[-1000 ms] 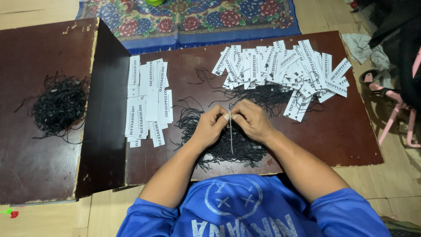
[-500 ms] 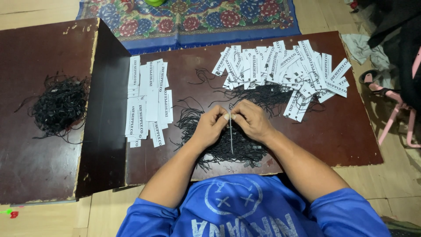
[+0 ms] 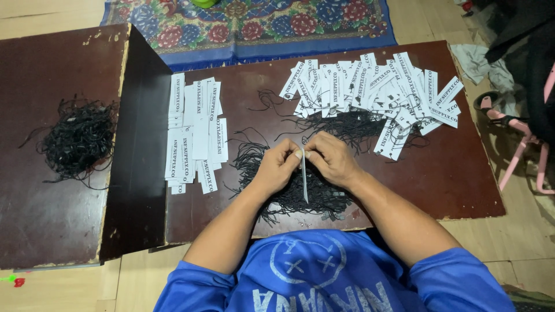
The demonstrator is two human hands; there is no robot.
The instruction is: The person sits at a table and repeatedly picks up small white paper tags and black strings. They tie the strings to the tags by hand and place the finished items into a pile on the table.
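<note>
white card, thin and light, is what the two hands work on: a narrow paper tag (image 3: 304,176) held edge-on to the camera over the middle of the dark brown table (image 3: 462,185), its top end pinched between the left hand (image 3: 277,167) and the right hand (image 3: 330,159), whose fingertips meet there. both hands are closed small around that top end; whether a string is already between the fingers cannot be made out. the tag looks stiff enough to hang straight yet likely to crease if squeezed mid-length, so the end is the sound place to grip. under the hands lies a loose heap of black strings (image 3: 300,193), limp, tangle-prone and best drawn out singly by an end. plain tags sit stacked (image 3: 196,136) to the left, strung tags (image 3: 376,89) fanned at the far right, and another black string bundle (image 3: 78,141) rests on the neighbouring board.
</note>
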